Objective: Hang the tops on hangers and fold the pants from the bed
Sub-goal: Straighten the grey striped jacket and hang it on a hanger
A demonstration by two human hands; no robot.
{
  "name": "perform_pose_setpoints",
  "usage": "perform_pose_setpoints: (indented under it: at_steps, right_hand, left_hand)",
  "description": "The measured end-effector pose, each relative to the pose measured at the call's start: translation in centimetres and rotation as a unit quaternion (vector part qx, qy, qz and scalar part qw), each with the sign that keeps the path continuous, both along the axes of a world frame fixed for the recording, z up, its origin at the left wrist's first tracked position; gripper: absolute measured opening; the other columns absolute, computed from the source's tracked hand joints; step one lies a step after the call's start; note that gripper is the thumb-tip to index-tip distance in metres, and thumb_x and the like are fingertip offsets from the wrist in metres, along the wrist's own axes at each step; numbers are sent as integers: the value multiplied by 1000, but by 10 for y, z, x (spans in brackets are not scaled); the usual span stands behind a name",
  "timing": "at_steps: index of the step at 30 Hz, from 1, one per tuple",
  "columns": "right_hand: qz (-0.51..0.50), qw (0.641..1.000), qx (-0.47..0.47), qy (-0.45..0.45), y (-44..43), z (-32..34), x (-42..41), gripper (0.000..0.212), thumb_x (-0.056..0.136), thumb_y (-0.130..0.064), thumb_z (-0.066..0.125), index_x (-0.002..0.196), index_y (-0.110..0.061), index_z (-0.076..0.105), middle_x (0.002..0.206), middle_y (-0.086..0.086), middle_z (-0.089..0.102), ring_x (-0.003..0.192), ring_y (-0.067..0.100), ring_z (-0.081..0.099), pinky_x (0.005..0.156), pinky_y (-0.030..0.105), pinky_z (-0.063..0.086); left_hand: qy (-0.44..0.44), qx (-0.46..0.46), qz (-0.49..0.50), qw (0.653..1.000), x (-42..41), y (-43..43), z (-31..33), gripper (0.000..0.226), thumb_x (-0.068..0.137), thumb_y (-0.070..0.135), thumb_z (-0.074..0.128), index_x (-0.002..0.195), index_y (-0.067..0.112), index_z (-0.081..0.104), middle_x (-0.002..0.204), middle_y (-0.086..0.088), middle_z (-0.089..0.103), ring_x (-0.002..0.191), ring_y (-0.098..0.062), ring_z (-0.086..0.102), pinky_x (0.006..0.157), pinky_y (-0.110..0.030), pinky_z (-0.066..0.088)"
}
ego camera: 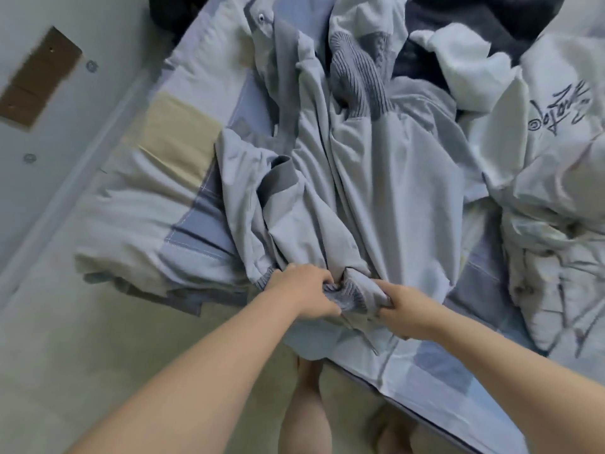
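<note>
A light grey jacket (376, 178) with darker ribbed cuffs and hem lies crumpled along the bed, stretching from the near edge toward the far side. My left hand (304, 294) grips the ribbed hem at the bed's near edge. My right hand (404, 311) pinches the same hem just to the right, with the two hands almost touching. One ribbed cuff (278, 178) shows on the sleeve at the left, another ribbed part (357, 80) lies farther back. No hanger is in view.
The bed sheet (183, 237) is patchwork blue, white and beige. A white garment with dark lettering (556, 178) is piled at the right, and dark clothes (458, 18) lie at the far end. Pale floor (65, 339) runs along the left, and my legs stand by the bed edge.
</note>
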State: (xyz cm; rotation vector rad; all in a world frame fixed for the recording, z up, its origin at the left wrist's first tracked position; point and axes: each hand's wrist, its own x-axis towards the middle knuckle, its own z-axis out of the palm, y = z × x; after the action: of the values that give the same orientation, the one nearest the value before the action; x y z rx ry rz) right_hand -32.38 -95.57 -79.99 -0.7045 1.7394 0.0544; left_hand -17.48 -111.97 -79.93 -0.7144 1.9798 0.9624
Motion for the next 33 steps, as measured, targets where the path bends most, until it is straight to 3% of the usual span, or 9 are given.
perform_pose_setpoints:
  at_steps: [3, 7, 10, 13, 16, 19, 22, 27, 33]
  right_hand:
    - [-72, 995, 6, -62, -22, 9, -13, 48, 92, -33, 67, 138, -33, 52, 107, 2, 71, 94, 21, 70, 83, 34, 58]
    - [-6, 989, -110, 96, -77, 12, -33, 26, 95, -40, 61, 119, -29, 64, 97, -7, 69, 99, 20, 64, 81, 31, 47]
    - [-42, 972, -200, 120, -122, 8, -42, 30, 94, -27, 60, 124, -24, 59, 96, -9, 67, 96, 21, 63, 80, 32, 46]
    - [14, 962, -240, 126, -158, 1, -46, 49, 94, -19, 59, 141, -22, 47, 113, 0, 65, 101, 23, 59, 87, 32, 45]
    - [76, 960, -239, 121, -174, 4, -50, 76, 93, -17, 59, 156, -35, 20, 138, 4, 48, 109, 23, 49, 98, 42, 46]
    - [211, 933, -254, 143, -173, 18, -46, 99, 90, -7, 58, 154, -53, -2, 163, -4, 14, 144, 29, 21, 113, 51, 32]
    - [358, 887, -250, 151, -165, 44, -36, 90, 88, -5, 55, 149, -60, 19, 166, -12, -11, 152, 22, -10, 119, 53, 10]
    - [393, 872, -268, 117, -131, 109, -20, 24, 90, -30, 68, 114, -32, 69, 166, -9, 17, 154, 25, -2, 120, 51, 3]
    - [189, 888, -382, 171, -74, 211, -17, 17, 91, -11, 57, 100, -7, 71, 132, 0, 66, 147, 20, 35, 120, 49, 14]
  left_hand:
    - [135, -152, 85, 975, -20, -30, 4, 50, 84, 57, 64, 128, 36, 55, 137, 5, 48, 130, -26, 38, 104, -44, 34]
    - [205, -301, 170, 916, -60, -87, -3, 64, 86, 29, 67, 143, 26, 37, 161, -2, 23, 142, -31, 24, 112, -45, 30]
    - [99, -262, 215, 936, -73, -124, -19, 70, 91, 29, 65, 150, 21, 27, 159, -6, 28, 137, -34, 37, 106, -45, 37]
    - [30, -167, 219, 961, -60, -134, -23, 34, 94, 34, 61, 123, 18, 53, 125, -9, 62, 118, -35, 57, 96, -43, 47]
    - [95, -113, 151, 977, -30, -101, -7, 26, 94, 35, 61, 73, 27, 48, 84, 1, 58, 99, -35, 60, 76, -37, 45]
    - [168, -120, 96, 974, -1, -61, 22, 33, 90, 25, 55, 64, 29, 35, 78, 8, 48, 91, -31, 49, 75, -39, 35]
    - [219, -97, 62, 969, 29, -26, 65, 36, 87, 17, 53, 64, 27, 28, 73, 9, 37, 83, -25, 40, 73, -38, 32]
    - [246, -88, 94, 961, 61, -5, 140, 23, 88, 11, 54, 74, 23, 39, 77, 9, 41, 82, -25, 38, 73, -40, 39]
    - [235, -183, 219, 929, 52, -1, 211, 19, 96, 16, 46, 82, 29, 44, 78, 4, 51, 92, -33, 46, 73, -45, 44]
